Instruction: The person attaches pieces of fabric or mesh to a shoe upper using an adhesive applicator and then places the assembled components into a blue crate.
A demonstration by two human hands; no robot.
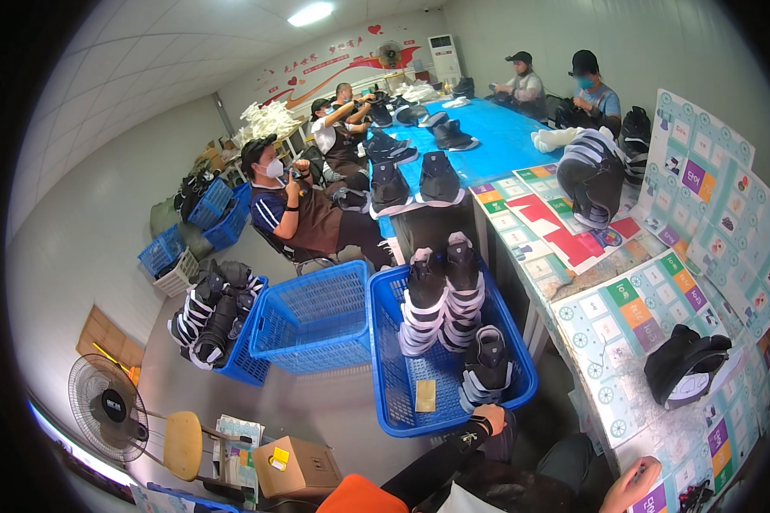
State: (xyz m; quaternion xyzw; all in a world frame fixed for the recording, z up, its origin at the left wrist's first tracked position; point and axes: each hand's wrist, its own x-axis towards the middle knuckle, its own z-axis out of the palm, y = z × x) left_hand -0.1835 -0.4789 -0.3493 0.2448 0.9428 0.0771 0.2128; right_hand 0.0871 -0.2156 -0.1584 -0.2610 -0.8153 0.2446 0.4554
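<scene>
My left hand, in a black sleeve, is at the near edge of a blue plastic basket. Its fingers curl by a dark shape I cannot make out. Inside the basket stand two stacks of black-and-white shoes, a shorter pile of shoes nearer me, and a small tan card. At the lower right, my right hand rests by the table edge, fingers bent around something small and unclear. A single black shoe lies on the paper-covered table beyond it.
Another blue basket adjoins mine, with a shoe-filled one left of it. Co-workers sit along a blue-covered table bearing shoes. Stacked shoes stand on my table's far end. A fan and cardboard box stand lower left.
</scene>
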